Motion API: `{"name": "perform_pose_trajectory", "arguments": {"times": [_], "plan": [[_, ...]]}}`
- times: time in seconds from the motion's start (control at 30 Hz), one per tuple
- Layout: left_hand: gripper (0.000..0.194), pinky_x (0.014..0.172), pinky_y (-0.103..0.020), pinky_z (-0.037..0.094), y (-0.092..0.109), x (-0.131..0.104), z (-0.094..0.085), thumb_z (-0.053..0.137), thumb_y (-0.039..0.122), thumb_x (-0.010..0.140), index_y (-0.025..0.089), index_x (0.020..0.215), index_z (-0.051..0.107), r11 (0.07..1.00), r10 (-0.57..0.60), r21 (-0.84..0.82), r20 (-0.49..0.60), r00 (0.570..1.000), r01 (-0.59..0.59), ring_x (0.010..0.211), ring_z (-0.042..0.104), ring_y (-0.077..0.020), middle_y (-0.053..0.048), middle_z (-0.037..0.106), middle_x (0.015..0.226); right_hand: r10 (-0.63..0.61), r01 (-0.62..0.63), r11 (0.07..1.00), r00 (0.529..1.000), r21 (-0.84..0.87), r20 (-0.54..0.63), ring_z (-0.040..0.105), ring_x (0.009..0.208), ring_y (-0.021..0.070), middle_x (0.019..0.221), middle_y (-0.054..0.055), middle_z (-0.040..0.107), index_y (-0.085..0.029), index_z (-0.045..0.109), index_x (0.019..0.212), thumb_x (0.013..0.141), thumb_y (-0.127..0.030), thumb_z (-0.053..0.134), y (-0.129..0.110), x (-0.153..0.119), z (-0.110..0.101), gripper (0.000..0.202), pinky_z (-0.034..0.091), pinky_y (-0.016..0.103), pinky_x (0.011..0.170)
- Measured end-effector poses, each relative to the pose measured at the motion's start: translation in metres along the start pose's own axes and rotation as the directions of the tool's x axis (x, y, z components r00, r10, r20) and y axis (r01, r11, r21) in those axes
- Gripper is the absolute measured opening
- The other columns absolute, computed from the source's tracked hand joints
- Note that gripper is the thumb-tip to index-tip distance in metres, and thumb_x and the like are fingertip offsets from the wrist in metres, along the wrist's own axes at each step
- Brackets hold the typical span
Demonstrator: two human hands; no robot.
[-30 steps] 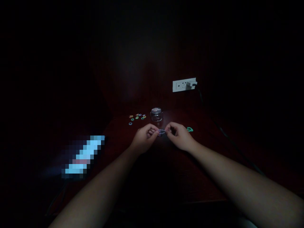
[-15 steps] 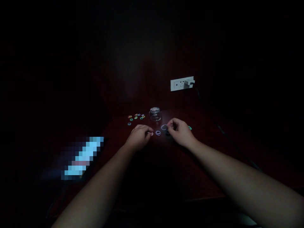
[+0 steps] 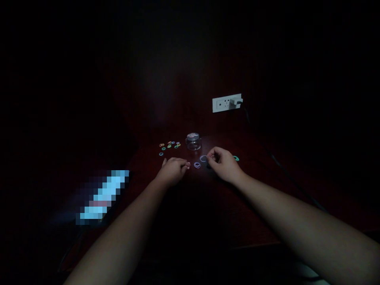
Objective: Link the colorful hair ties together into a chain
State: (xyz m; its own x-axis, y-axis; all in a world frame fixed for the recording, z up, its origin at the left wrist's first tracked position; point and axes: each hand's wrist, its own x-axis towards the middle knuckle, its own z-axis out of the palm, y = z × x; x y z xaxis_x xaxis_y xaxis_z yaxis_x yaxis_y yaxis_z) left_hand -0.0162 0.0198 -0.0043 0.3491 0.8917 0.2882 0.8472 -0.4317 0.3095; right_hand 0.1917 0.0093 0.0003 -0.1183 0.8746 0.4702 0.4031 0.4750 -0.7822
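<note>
My right hand [image 3: 222, 163] pinches a pale purple hair tie [image 3: 203, 158] between thumb and fingertips, just above the table. My left hand [image 3: 173, 171] is closed low over the table, its fingertips on a small pink hair tie [image 3: 188, 166] mostly hidden by the fingers. Between the hands lie purple hair ties [image 3: 197, 165], one overlapping another. A green hair tie [image 3: 236, 158] shows beyond my right hand. Behind the hands stands a clear jar [image 3: 193, 143] with its lid on.
Several coloured hair ties [image 3: 169, 146] lie scattered left of the jar. A lit, blurred-out screen [image 3: 103, 196] is at the left. A wall socket [image 3: 227, 103] holds a plug, whose dark cable [image 3: 277, 160] runs down the right side. The dark red table [image 3: 208, 213] is dimly lit.
Both hands stay almost in place. My left fingertips have shifted slightly left with the pink hair tie, and the view has moved a little.
</note>
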Motion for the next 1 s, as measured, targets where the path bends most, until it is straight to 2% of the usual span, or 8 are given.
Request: {"name": "perform_pose_trajectory", "arguments": {"times": [0.2,0.4,0.6,0.67,0.83,1.0], "plan": [[0.024,0.093,-0.043,0.036,0.001,0.000,-0.007,0.052,0.027,0.079,0.027,0.101,0.063,1.000,0.019,0.012,-0.048,0.999,-0.019,0.100,0.054,-0.0224,-0.004,0.064,0.105,-0.008,0.008,1.000,1.000,0.004,0.009,0.047,0.055,0.0098,0.064,0.001,0.055,-0.015,0.054,0.072,0.073,-0.023,0.052,0.000,0.000,-0.001,0.008,0.038,0.022,0.052],[0.026,0.092,-0.041,0.038,0.002,0.000,-0.014,0.046,0.020,0.080,0.022,0.103,0.059,1.000,-0.010,0.017,-0.108,0.994,0.012,0.101,0.054,-0.0230,-0.006,0.062,0.107,-0.008,0.008,1.000,1.000,-0.005,0.013,0.047,0.055,0.0098,0.065,0.001,0.055,-0.015,0.054,0.071,0.073,-0.023,0.052,-0.002,-0.001,-0.001,0.008,0.038,0.022,0.052],[0.027,0.089,-0.035,0.042,0.010,-0.002,-0.025,0.036,0.018,0.085,0.020,0.101,0.058,0.997,-0.016,-0.071,-0.319,0.947,-0.007,0.099,0.055,-0.0204,-0.006,0.061,0.104,-0.037,0.037,0.999,0.999,-0.007,0.016,0.047,0.057,0.0099,0.064,0.001,0.054,-0.015,0.054,0.071,0.074,-0.022,0.052,-0.005,-0.001,-0.001,0.007,0.038,0.022,0.053],[0.025,0.087,-0.033,0.043,0.017,-0.005,-0.028,0.038,0.021,0.085,0.020,0.099,0.058,0.993,0.009,-0.110,-0.343,0.939,-0.050,0.097,0.056,-0.0194,-0.005,0.061,0.102,-0.053,0.053,0.998,0.998,-0.021,0.023,0.046,0.057,0.0098,0.063,0.000,0.053,-0.015,0.054,0.071,0.074,-0.021,0.051,-0.007,-0.002,-0.001,0.007,0.037,0.021,0.052],[0.024,0.077,-0.027,0.046,0.033,-0.009,-0.023,0.051,0.025,0.080,0.019,0.102,0.059,0.954,0.178,-0.210,-0.168,0.970,-0.212,0.081,0.059,-0.0150,-0.004,0.063,0.089,-0.083,0.084,0.996,0.995,-0.016,0.062,0.046,0.056,0.0089,0.063,0.000,0.054,-0.015,0.056,0.072,0.073,-0.018,0.051,-0.011,-0.005,-0.001,0.005,0.035,0.020,0.051],[0.021,0.069,-0.024,0.048,0.036,-0.009,-0.016,0.052,0.022,0.079,0.018,0.098,0.061,0.920,0.192,-0.327,-0.105,0.976,-0.216,0.074,0.060,-0.0124,-0.004,0.066,0.086,-0.108,0.108,0.994,0.989,0.009,0.096,0.046,0.058,0.0092,0.064,0.000,0.054,-0.015,0.056,0.071,0.072,-0.017,0.052,-0.010,-0.005,0.000,0.004,0.036,0.020,0.053]]}}
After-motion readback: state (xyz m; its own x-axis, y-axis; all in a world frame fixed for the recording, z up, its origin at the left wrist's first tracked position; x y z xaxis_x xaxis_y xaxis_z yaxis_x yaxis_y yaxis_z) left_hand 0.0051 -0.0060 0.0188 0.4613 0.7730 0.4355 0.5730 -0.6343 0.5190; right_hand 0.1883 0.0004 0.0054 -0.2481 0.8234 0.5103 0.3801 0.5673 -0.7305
